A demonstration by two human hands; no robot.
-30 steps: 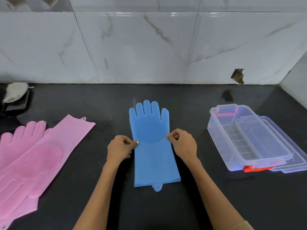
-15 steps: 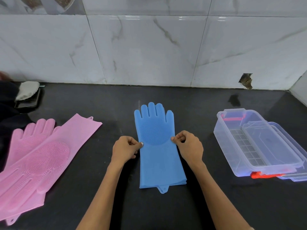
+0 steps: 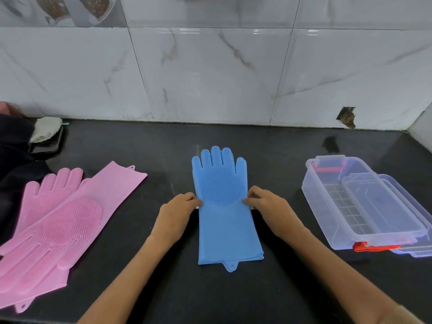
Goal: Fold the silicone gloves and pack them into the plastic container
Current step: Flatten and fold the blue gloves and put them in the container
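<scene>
A blue silicone glove (image 3: 228, 220) lies flat on the black counter, fingers pointing to the wall, bristle patch up; layered edges at its cuff suggest a second glove beneath. My left hand (image 3: 177, 212) pinches its left edge at the palm. My right hand (image 3: 268, 208) pinches the right edge at the same height. Two pink silicone gloves (image 3: 58, 220) lie overlapped at the left. The clear plastic container (image 3: 327, 206) with red latches stands open at the right, nothing inside it except a gridded floor.
The container's clear lid (image 3: 416, 220) leans partly under and behind the container at the far right. A phone with a grey cloth (image 3: 45, 134) on it lies at the back left. A marble-tiled wall (image 3: 210, 78) closes the counter's far side.
The view has tilted upward and shifted slightly, so everything sits lower in frame. Both hands keep their pinch on the blue glove's edges; the glove stays flat.
</scene>
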